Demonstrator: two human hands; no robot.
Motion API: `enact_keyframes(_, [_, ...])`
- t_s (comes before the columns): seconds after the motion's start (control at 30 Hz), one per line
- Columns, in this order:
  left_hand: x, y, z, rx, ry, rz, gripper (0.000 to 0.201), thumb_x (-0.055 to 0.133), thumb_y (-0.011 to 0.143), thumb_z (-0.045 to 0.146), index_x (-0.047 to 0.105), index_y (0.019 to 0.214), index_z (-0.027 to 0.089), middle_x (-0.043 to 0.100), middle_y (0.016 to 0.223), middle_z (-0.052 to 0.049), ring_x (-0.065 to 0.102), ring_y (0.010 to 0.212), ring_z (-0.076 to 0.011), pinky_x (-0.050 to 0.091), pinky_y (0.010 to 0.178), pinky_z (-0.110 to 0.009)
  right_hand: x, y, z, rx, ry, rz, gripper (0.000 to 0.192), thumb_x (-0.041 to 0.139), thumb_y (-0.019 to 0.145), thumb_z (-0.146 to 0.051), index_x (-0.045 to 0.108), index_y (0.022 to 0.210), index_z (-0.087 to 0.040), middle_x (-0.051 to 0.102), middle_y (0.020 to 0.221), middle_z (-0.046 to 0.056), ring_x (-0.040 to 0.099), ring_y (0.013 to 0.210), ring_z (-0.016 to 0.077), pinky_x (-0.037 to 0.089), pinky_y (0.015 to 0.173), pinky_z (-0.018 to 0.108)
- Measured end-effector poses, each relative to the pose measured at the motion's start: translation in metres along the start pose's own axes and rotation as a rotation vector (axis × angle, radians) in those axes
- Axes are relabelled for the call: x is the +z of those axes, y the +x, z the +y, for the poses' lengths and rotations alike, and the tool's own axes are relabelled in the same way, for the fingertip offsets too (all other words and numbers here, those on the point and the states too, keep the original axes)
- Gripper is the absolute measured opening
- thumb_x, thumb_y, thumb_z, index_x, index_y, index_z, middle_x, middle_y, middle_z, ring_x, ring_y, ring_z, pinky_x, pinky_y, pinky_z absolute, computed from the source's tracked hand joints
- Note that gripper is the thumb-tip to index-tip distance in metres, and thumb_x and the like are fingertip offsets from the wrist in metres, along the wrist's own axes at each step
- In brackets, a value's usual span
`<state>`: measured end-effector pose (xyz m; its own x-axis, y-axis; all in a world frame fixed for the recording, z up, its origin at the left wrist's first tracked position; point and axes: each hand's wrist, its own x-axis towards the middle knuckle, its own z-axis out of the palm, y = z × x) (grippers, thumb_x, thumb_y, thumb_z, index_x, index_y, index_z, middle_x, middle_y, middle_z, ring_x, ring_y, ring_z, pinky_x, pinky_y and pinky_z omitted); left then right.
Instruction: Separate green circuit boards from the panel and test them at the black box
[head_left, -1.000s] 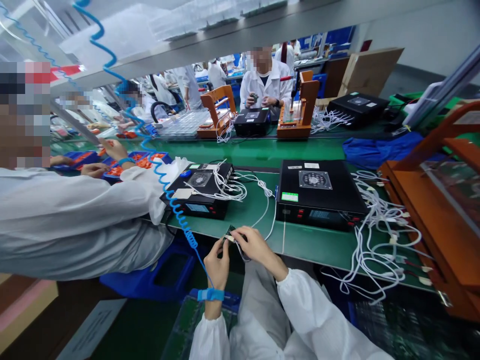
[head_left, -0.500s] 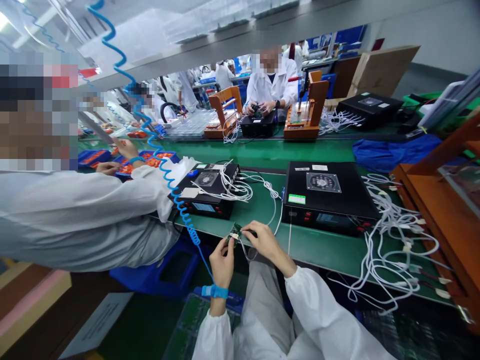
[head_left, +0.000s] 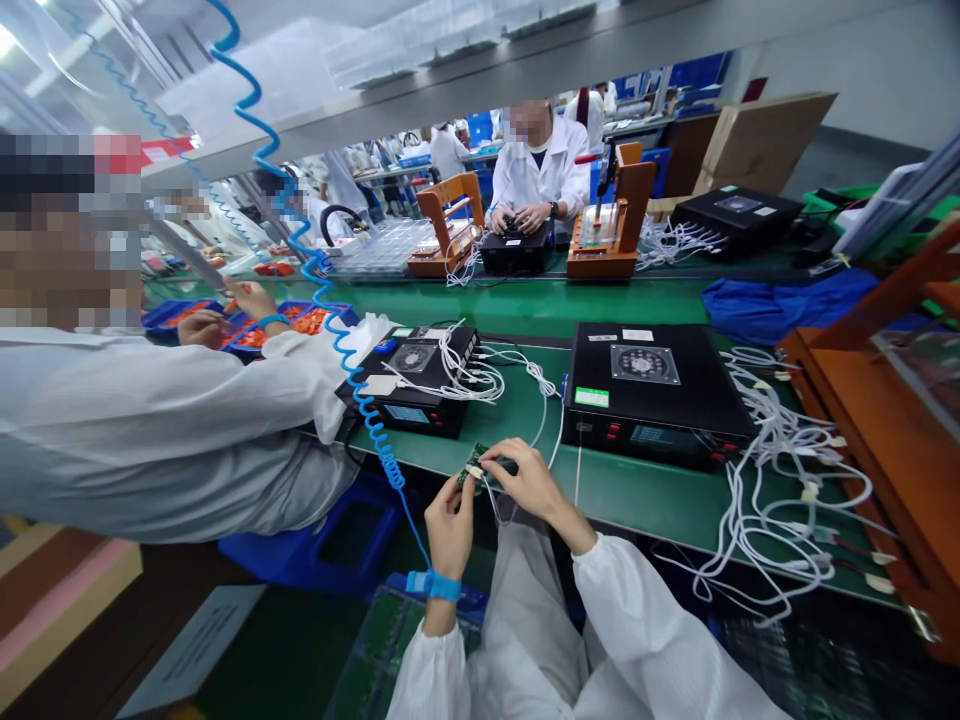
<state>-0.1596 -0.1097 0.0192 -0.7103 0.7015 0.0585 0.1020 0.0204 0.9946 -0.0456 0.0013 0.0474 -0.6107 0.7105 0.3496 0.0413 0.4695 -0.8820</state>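
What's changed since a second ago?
The co-worker's hands have come down with a dark piece toward the black box opposite. The circuit board shows more plainly; the left hand still holds it, the right hand still touches it. The large black box stayed put.

Pale wall (head_left: 892,70) back right from here, grey beam (head_left: 660,50) overhead, lamp (head_left: 6,42) upper left. Long green bench (head_left: 637,500), blue stool (head_left: 277,565) under its edge, dark floor (head_left: 300,640).

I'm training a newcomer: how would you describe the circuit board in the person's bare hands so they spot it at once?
Find the near edge of the green workbench, left of the larger black box. There the left hand, with a blue wrist strap, is beside the right hand. Pinched in their fingers is the circuit board: small, green and hand-held, unlike the box.
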Motion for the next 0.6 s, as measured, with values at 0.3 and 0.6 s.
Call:
enact_keyframes(0.3, [0.000, -0.001, -0.002, 0.050, 0.047, 0.002, 0.044, 0.069, 0.084, 0.048, 0.074, 0.110, 0.013, 0.076, 0.108, -0.012, 0.073, 0.096, -0.0261, 0.060, 0.086, -0.036, -0.001, -0.001, -0.001, -0.021, 0.034, 0.020, 0.014, 0.065, 0.093, -0.031, 0.075, 0.092, -0.022, 0.072, 0.095, 0.005, 0.060, 0.103, 0.0198, 0.046, 0.095, 0.033])
enact_keyframes(0.6, [-0.008, 0.000, 0.009, 0.374, 0.351, -0.046, 0.030, 0.058, 0.094, 0.038, 0.074, 0.111, 0.019, 0.075, 0.104, -0.009, 0.072, 0.093, -0.0222, 0.057, 0.084, -0.032, -0.007, 0.007, 0.004, 0.102, 0.120, -0.057, 0.017, 0.067, 0.089, -0.034, 0.077, 0.087, -0.020, 0.073, 0.096, 0.006, 0.064, 0.100, 0.0211, 0.048, 0.092, 0.034])
